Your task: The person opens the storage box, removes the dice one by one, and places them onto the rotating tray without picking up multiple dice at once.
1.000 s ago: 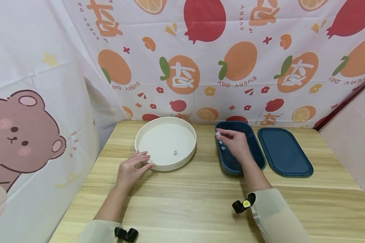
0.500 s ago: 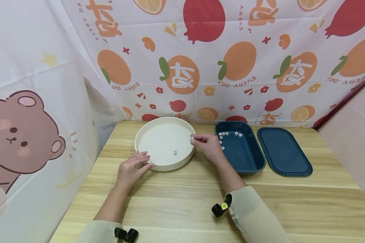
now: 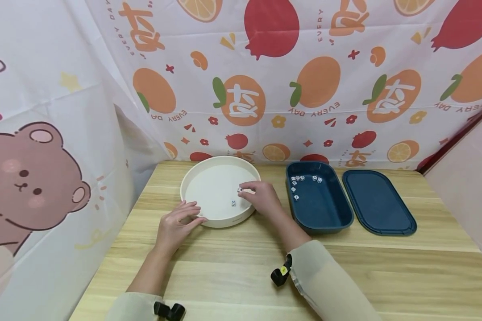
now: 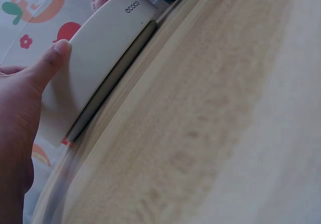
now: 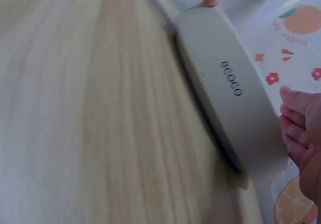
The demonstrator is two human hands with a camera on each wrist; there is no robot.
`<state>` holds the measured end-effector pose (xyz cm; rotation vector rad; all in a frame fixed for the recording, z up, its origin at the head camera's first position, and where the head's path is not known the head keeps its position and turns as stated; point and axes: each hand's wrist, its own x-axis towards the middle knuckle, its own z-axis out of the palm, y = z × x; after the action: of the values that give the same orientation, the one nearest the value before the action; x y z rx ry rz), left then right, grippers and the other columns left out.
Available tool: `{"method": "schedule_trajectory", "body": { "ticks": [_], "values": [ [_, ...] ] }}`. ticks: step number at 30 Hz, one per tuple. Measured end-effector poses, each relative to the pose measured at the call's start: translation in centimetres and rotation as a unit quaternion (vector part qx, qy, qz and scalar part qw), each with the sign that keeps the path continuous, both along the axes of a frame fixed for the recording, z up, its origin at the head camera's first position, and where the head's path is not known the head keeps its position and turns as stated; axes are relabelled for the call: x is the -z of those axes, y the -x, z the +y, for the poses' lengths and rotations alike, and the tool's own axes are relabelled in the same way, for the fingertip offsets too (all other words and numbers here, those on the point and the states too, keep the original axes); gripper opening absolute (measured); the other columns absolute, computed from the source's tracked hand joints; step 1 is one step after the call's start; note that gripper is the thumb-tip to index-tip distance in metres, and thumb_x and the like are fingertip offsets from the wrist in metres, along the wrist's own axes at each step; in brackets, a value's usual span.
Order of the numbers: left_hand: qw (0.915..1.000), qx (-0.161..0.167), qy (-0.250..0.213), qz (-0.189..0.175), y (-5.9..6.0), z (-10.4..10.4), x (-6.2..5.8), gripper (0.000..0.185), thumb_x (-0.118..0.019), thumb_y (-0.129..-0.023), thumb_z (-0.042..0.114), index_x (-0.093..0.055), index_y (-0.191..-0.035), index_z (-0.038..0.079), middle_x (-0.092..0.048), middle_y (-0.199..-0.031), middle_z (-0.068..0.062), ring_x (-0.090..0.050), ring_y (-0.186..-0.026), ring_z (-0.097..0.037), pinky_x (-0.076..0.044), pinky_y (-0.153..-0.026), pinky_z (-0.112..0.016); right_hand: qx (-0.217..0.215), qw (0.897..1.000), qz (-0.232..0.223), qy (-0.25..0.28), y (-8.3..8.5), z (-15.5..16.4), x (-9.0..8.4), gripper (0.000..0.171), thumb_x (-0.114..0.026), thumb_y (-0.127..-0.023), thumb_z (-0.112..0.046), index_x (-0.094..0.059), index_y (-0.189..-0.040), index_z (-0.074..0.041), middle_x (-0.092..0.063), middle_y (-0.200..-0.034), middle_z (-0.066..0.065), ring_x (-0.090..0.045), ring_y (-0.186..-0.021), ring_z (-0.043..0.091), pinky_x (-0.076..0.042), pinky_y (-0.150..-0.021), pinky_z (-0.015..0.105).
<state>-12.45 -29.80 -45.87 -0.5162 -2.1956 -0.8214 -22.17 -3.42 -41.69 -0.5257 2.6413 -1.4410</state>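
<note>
Die (image 3: 239, 191) above tray (image 3: 209, 221), wooden table (image 3: 241, 263).

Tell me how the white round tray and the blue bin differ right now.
The white round tray is circular and pale; the blue bin is oblong and dark. The tray holds one die lying in it, the bin several dice. The left hand touches the tray's rim and the right hand pinches a die over it; no hand touches the bin. Both sit open on the wooden table.

A makeshift recording booth: a wooden table (image 3: 241, 272) closed in left and far by hung cloths (image 3: 265, 80) printed with fruit and a cartoon bear (image 3: 28, 178).
</note>
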Motion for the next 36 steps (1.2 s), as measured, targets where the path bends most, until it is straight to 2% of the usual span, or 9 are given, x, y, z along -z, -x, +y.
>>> {"method": "schedule_trajectory", "body": {
  "ticks": [2,5,9,13,24,31,36],
  "values": [
    [1.0,0.001,-0.001,0.004,0.0,0.1,0.0,0.034,-0.093,-0.059,0.012,-0.078,-0.087,0.0,-0.077,-0.09,-0.011,-0.073,-0.095,-0.029,-0.05,-0.106,-0.042,-0.015,0.998,0.043,-0.048,0.0,-0.2,0.2,0.029,-0.074,-0.09,-0.027,-0.074,-0.115,-0.014,-0.073,-0.117,0.0,-0.065,-0.117,0.016,-0.056,-0.102,0.034],
    [0.9998,0.005,-0.006,0.017,0.0,0.3,0.1,0.034,-0.092,-0.057,0.01,-0.078,-0.086,0.0,-0.077,-0.088,-0.01,-0.074,-0.093,-0.03,-0.051,-0.105,-0.042,-0.039,0.988,0.101,-0.106,0.0,-0.7,0.4,0.026,-0.073,-0.09,-0.023,-0.075,-0.113,-0.011,-0.073,-0.116,0.002,-0.065,-0.117,0.017,-0.054,-0.105,0.035],
    [0.9993,0.012,-0.016,0.03,0.2,0.4,0.1,0.034,-0.093,-0.056,0.009,-0.078,-0.085,0.0,-0.077,-0.087,-0.01,-0.074,-0.091,-0.03,-0.052,-0.103,-0.044,-0.06,0.976,0.132,-0.162,0.1,-1.2,0.4,0.021,-0.071,-0.091,-0.019,-0.075,-0.109,-0.009,-0.074,-0.113,0.003,-0.067,-0.113,0.016,-0.055,-0.103,0.033],
    [0.9991,0.014,-0.019,0.036,0.4,0.4,0.1,0.034,-0.093,-0.056,0.008,-0.078,-0.085,0.0,-0.077,-0.088,-0.01,-0.074,-0.092,-0.03,-0.053,-0.101,-0.047,-0.066,0.972,0.117,-0.192,0.2,-1.6,0.2,0.019,-0.071,-0.091,-0.017,-0.076,-0.107,-0.009,-0.074,-0.11,0.003,-0.068,-0.11,0.016,-0.057,-0.1,0.032],
    [0.9992,0.011,-0.014,0.036,0.5,0.4,-0.1,0.034,-0.093,-0.055,0.008,-0.078,-0.085,0.0,-0.077,-0.087,-0.01,-0.074,-0.092,-0.03,-0.052,-0.103,-0.046,-0.074,0.96,0.079,-0.257,0.6,-2.3,-0.4,0.013,-0.072,-0.089,-0.016,-0.078,-0.101,-0.011,-0.075,-0.1,0.002,-0.068,-0.094,0.015,-0.058,-0.091,0.033],
    [0.9993,0.012,-0.012,0.034,0.3,0.4,-0.1,0.034,-0.093,-0.055,0.008,-0.078,-0.085,0.001,-0.077,-0.087,-0.01,-0.074,-0.092,-0.029,-0.052,-0.102,-0.045,-0.079,0.961,0.072,-0.254,0.7,-2.2,-0.4,0.022,-0.072,-0.09,-0.015,-0.075,-0.11,-0.008,-0.074,-0.11,0.005,-0.068,-0.107,0.017,-0.057,-0.099,0.034],
    [0.9995,0.005,-0.002,0.03,0.2,0.2,-0.1,0.034,-0.093,-0.056,0.009,-0.078,-0.085,0.001,-0.077,-0.087,-0.01,-0.074,-0.093,-0.029,-0.052,-0.103,-0.043,-0.072,0.962,0.066,-0.253,0.8,-2.3,-0.2,0.023,-0.071,-0.09,-0.016,-0.075,-0.112,-0.009,-0.074,-0.112,0.005,-0.068,-0.109,0.017,-0.056,-0.1,0.033]
  ]
}}
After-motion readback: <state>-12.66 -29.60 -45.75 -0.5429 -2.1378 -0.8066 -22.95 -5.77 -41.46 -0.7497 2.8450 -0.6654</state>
